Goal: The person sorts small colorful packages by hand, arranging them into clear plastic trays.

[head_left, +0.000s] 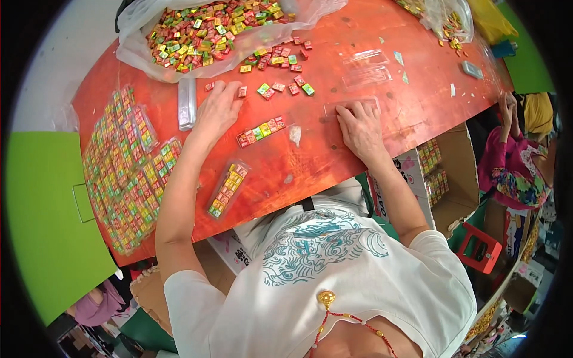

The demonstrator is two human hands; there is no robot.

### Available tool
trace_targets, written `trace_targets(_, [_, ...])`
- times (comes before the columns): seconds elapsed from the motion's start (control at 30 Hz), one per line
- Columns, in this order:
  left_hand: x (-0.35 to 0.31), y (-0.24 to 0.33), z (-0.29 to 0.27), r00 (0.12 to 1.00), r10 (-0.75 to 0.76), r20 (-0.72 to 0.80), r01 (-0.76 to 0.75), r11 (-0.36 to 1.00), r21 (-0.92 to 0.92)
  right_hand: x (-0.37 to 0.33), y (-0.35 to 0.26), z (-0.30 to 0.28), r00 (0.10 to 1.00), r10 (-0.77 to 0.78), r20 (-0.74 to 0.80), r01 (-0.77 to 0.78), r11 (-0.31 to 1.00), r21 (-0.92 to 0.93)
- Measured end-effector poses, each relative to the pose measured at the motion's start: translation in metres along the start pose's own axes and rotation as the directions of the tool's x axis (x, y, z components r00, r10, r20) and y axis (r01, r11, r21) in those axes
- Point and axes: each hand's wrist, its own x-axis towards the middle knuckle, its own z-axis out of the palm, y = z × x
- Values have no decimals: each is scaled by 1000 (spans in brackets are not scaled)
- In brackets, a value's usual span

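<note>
My left hand (216, 116) is by the loose boxes near the front of the bag, fingers bent, with a small red box (242, 92) at its fingertips. Another red box (209, 86) lies by its other side. On the right, my right hand (362, 132) grips a clear plastic tray (330, 111) against the red table, its fingers curled over the near edge. Between my hands lies a filled row of small boxes (261, 131), red, yellow and green. Closer to me is a second filled clear pack (228, 190), set at a slant.
A big plastic bag (173, 70) spills small coloured boxes across the red table (310, 158). Many filled packs (128, 173) cover the left side. Stacked clear trays (187, 104) and loose trays (365, 68) lie beyond my hands. A carton (459, 179) stands below right, near another person (513, 158).
</note>
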Motion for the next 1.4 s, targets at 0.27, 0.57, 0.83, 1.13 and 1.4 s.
trace_targets(0.27, [-1, 6, 6, 999, 16, 47, -16, 1000, -5, 37, -27, 8, 997, -76, 11, 76, 997, 34])
trace_targets(0.57, [-12, 26, 1, 997, 53, 55, -53, 999, 1, 79, -23, 31, 998, 18, 53, -13, 994, -106])
trace_targets(0.83, [-24, 23, 0, 996, 28, 87, -26, 999, -25, 52, -77, 23, 996, -62, 69, 59, 997, 50])
trace_targets(1.13, [-29, 20, -4, 997, 5, 75, -1, 999, -48, 46, -73, 25, 993, -102, 56, 98, 992, 75])
trace_targets(1.4, [-11, 8, 1, 998, -22, -53, 20, 999, -26, 34, -56, -5, 998, -28, 55, 24, 997, 71])
